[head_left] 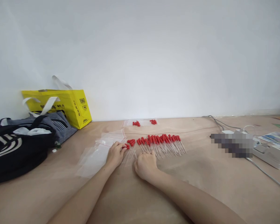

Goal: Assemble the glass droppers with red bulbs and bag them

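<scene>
My left hand [116, 155] is closed in a pinch on a red rubber bulb [127, 146]. Close to its right, my right hand [146, 164] is curled shut, and the end of a thin clear tube [135, 155] sticks out by its thumb; the rest is hidden. Between the hands lie several loose clear tubes [128, 154]. A few loose red bulbs [131, 142] rest just beyond my left fingertips. Past the right hand stretches a row of droppers [164, 143], clear tubes with red bulbs on their far ends, fanned side by side.
Clear plastic zip bags [95, 155] lie left of my hands. Near the wall, another clear bag [146, 122] has red bulbs at it. A yellow bag [78, 109], a striped bag [63, 126] and a black bag [21, 152] stand left. A white power strip [270, 155] with cables sits right.
</scene>
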A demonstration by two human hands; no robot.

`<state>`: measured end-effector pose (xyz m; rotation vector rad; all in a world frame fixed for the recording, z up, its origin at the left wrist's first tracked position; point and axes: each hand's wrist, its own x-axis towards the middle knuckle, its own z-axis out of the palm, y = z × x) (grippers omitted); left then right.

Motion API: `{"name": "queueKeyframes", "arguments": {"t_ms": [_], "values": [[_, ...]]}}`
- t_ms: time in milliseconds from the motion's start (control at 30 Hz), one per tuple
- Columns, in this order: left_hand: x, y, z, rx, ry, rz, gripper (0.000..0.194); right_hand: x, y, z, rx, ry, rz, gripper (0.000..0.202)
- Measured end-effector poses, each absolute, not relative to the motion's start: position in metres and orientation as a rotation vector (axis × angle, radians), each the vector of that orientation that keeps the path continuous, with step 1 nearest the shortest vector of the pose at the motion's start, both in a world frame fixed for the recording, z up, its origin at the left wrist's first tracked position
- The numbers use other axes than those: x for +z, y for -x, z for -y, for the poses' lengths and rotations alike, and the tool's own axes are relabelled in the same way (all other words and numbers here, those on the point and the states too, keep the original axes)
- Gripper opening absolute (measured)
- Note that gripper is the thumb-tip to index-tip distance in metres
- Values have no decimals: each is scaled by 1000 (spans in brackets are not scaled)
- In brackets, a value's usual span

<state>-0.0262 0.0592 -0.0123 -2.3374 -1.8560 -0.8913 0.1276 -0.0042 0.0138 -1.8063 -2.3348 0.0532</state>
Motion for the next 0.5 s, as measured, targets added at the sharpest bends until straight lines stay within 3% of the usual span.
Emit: {"name": "queueKeyframes", "arguments": {"t_ms": [200, 500], "values": [[-8, 28, -56, -923, 2354, 1749, 16, -3, -146, 3, -91, 1636, 2196, 25], [5, 14, -32, -1111, 2405, 1520, 22, -27, -192, 5, 6, 1178, 2137, 26]]}}
